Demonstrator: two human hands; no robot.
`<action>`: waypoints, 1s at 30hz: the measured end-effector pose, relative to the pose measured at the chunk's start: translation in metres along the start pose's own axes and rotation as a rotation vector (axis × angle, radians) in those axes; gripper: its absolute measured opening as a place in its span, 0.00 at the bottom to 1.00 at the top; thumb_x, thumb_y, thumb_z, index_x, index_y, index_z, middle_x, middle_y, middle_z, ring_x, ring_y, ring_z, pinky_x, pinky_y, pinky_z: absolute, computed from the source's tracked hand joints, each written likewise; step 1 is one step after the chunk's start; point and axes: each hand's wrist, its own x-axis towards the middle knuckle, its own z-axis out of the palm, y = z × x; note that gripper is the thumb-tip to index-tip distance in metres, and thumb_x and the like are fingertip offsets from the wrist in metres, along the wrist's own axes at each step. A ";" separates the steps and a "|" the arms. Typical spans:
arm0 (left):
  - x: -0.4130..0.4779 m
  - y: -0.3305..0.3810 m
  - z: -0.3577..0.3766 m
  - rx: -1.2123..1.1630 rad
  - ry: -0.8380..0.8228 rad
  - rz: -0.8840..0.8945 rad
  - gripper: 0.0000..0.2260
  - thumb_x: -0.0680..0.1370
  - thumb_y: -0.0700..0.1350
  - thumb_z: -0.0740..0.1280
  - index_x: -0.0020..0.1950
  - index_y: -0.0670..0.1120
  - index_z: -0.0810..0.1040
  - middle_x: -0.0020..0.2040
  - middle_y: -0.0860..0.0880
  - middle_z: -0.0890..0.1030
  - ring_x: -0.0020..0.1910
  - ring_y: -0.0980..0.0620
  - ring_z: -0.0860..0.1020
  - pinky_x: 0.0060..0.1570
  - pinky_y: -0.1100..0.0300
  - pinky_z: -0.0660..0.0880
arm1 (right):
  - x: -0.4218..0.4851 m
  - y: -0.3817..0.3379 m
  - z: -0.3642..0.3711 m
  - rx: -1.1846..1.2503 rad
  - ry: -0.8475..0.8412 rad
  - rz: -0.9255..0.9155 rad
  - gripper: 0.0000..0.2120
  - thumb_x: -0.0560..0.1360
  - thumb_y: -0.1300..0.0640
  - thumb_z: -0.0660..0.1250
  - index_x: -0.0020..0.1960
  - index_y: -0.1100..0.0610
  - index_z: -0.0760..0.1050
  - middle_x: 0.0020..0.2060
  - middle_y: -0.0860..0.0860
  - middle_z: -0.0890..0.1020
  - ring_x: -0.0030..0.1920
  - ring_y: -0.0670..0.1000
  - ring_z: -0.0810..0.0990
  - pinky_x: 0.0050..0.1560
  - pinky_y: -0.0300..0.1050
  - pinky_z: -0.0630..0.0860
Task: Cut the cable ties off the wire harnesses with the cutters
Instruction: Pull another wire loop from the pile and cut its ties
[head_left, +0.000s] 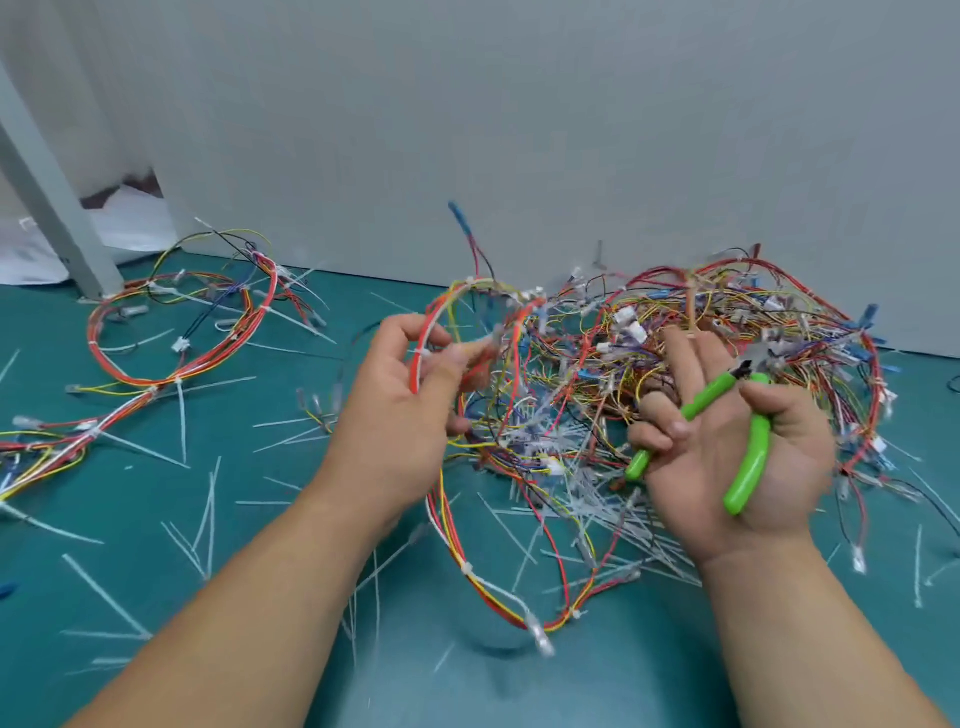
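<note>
The fingers (457, 353) of the left hand (400, 410) are pinched on a harness (498, 587), gripping its red-and-yellow loop near the top, with the thumb pressed against the fingertips. That loop hangs down toward 6 o'clock, lifted clear of the mat (130, 519), white ties (466, 568) clasped around it at several spots. The right hand (737, 441), palm up, is closed around the cutters (727, 436) (green handles, small dark nose pointing toward 1 o'clock); the thumb and lower fingers curl over the handles, while the index finger sticks up straight. The cutter nose touches no wire. Behind both hands, at 12 to 2 o'clock, a pile (701, 353) of tangled harnesses lies against the wall (519, 130). At 10 o'clock a second harness (182, 332) lies coiled on the mat. Cut tie scraps (104, 592) lie scattered all around.
</note>
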 end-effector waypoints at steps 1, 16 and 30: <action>-0.001 -0.002 0.001 0.041 -0.020 0.006 0.06 0.85 0.41 0.61 0.50 0.50 0.67 0.50 0.53 0.87 0.51 0.56 0.85 0.37 0.66 0.77 | 0.000 0.002 0.000 -0.008 -0.011 0.040 0.35 0.65 0.50 0.63 0.72 0.53 0.67 0.67 0.51 0.80 0.34 0.48 0.54 0.34 0.43 0.57; -0.006 -0.010 0.004 0.060 -0.062 0.044 0.18 0.76 0.30 0.71 0.49 0.50 0.66 0.54 0.49 0.86 0.45 0.49 0.85 0.46 0.61 0.79 | -0.010 0.029 0.014 -0.225 -0.099 0.350 0.40 0.56 0.55 0.73 0.69 0.51 0.79 0.56 0.51 0.81 0.29 0.45 0.58 0.30 0.40 0.54; 0.019 0.019 -0.037 -0.101 0.587 0.338 0.05 0.86 0.48 0.58 0.53 0.53 0.72 0.34 0.53 0.81 0.34 0.51 0.83 0.26 0.63 0.73 | 0.001 0.003 0.002 -0.118 0.188 -0.105 0.30 0.72 0.56 0.60 0.74 0.57 0.72 0.69 0.48 0.77 0.32 0.46 0.63 0.33 0.41 0.62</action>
